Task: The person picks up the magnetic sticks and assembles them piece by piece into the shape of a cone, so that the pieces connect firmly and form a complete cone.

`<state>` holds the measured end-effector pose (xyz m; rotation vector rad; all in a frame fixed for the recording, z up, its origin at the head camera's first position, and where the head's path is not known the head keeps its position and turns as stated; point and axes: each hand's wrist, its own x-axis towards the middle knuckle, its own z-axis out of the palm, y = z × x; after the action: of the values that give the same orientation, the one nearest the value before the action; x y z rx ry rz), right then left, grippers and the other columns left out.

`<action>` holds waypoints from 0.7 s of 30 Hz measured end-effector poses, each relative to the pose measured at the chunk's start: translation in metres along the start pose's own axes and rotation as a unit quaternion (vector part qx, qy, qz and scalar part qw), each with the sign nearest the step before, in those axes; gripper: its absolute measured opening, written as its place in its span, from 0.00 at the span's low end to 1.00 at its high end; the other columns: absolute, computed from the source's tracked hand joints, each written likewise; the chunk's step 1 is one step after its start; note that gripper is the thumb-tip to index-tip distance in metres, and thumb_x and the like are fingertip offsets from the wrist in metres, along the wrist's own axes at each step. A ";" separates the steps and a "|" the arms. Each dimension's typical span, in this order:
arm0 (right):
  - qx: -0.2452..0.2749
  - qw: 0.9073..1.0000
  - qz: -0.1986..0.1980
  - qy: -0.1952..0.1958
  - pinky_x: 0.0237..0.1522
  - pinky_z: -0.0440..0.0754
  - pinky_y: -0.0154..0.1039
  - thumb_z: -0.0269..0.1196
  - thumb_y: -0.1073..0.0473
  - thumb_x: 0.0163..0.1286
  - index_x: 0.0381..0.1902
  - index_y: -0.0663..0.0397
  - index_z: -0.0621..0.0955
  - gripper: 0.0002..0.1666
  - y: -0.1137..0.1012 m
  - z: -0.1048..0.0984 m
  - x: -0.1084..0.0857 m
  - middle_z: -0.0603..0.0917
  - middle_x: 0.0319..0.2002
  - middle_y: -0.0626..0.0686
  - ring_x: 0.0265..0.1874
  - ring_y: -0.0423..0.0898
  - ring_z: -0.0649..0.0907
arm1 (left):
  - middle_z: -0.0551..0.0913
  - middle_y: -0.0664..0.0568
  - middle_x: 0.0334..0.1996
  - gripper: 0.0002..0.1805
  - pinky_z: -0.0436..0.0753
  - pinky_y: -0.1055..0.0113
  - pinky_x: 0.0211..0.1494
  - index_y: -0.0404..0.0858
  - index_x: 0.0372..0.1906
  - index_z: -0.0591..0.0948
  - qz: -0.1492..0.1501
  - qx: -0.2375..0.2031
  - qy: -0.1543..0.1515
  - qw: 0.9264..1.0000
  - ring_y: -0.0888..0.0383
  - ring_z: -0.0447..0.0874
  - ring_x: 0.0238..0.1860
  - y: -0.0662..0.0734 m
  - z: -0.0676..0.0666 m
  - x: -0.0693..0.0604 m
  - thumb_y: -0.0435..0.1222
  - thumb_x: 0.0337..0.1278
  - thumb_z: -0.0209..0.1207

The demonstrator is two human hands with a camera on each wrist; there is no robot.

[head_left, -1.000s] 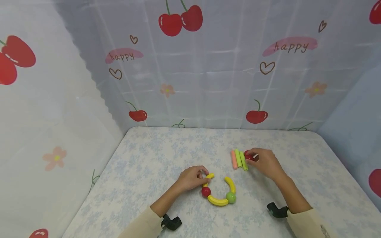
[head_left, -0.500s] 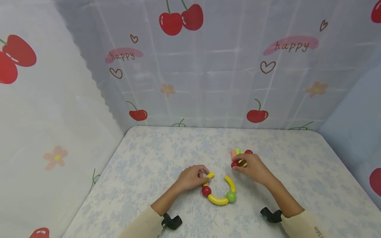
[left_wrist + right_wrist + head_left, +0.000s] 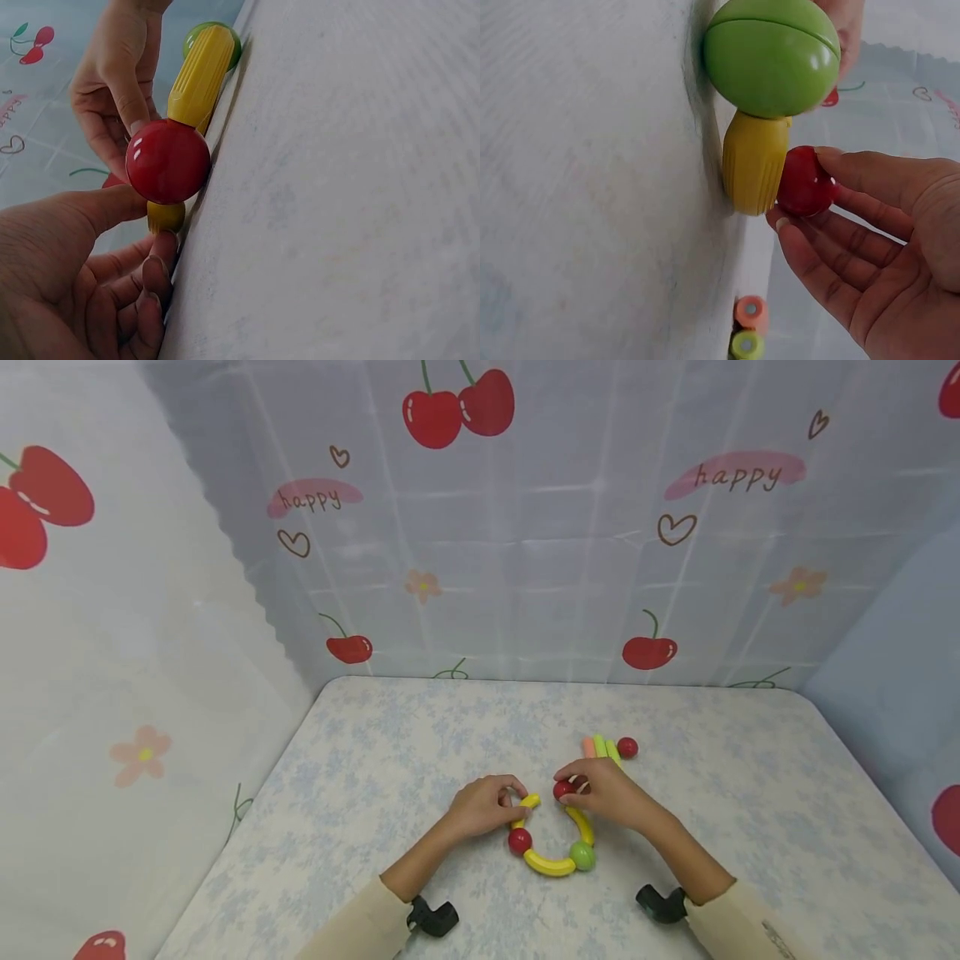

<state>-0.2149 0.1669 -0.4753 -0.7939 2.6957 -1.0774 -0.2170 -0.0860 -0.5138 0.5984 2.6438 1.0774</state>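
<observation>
Well inside the surface's [image 3: 360, 760] side and far edges, the right hand [image 3: 606, 793] pinches a glossy red ball [image 3: 562, 790] near a curved yellow stick [image 3: 582, 828]; the left hand [image 3: 483, 808], across a gap, pinches a second stick [image 3: 532, 801].

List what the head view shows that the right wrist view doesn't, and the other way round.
Only the head view: the farthest red ball, the black wrist mounts and the beige sleeves.

Only the right wrist view: ridges along the right-hand curved yellow bar, and grey discs in the ends of an orange rod and a lime-green rod.

Both: the right hand holding another red ball near that bar's end, and the green ball at its other end.
</observation>
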 end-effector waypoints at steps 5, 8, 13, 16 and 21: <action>-0.010 0.999 -0.019 -0.028 0.39 0.86 0.35 0.73 0.65 0.63 0.51 0.66 0.85 0.19 -0.004 0.005 0.009 0.89 0.43 0.53 0.40 0.48 0.86 | 0.79 0.61 0.19 0.11 0.67 0.71 0.21 0.51 0.44 0.85 0.002 0.000 -0.001 1.000 0.65 0.70 0.17 -0.003 0.001 0.001 0.48 0.60 0.69; -0.015 0.999 -0.016 -0.037 0.39 0.86 0.34 0.74 0.65 0.62 0.51 0.65 0.86 0.19 -0.007 0.007 0.012 0.89 0.43 0.52 0.39 0.47 0.86 | 0.79 0.62 0.19 0.11 0.67 0.71 0.22 0.51 0.43 0.85 0.004 -0.002 0.000 1.000 0.65 0.70 0.18 -0.004 0.001 0.002 0.48 0.60 0.69; -0.016 0.999 -0.019 -0.044 0.39 0.85 0.33 0.73 0.65 0.62 0.51 0.64 0.86 0.18 -0.007 0.009 0.014 0.88 0.43 0.52 0.39 0.46 0.85 | 0.79 0.62 0.19 0.10 0.67 0.71 0.22 0.52 0.43 0.85 0.008 0.000 -0.001 1.000 0.65 0.71 0.18 -0.003 0.001 0.002 0.48 0.60 0.69; -0.013 0.999 -0.030 -0.043 0.38 0.85 0.33 0.73 0.66 0.62 0.50 0.65 0.86 0.18 -0.006 0.009 0.015 0.88 0.42 0.53 0.39 0.46 0.85 | 0.79 0.63 0.19 0.09 0.66 0.72 0.22 0.51 0.43 0.85 0.011 0.002 0.001 1.000 0.66 0.70 0.18 -0.003 0.001 0.001 0.47 0.61 0.69; -0.016 0.998 -0.032 -0.046 0.39 0.86 0.35 0.74 0.66 0.62 0.49 0.64 0.86 0.17 -0.006 0.010 0.016 0.88 0.42 0.53 0.39 0.46 0.85 | 0.78 0.63 0.18 0.09 0.66 0.72 0.22 0.50 0.42 0.86 0.009 0.002 0.002 1.000 0.66 0.70 0.18 -0.003 0.001 0.000 0.47 0.60 0.69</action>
<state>-0.2229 0.1488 -0.4772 -0.9181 2.6325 -0.9879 -0.2176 -0.0868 -0.5168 0.6231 2.6504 1.0795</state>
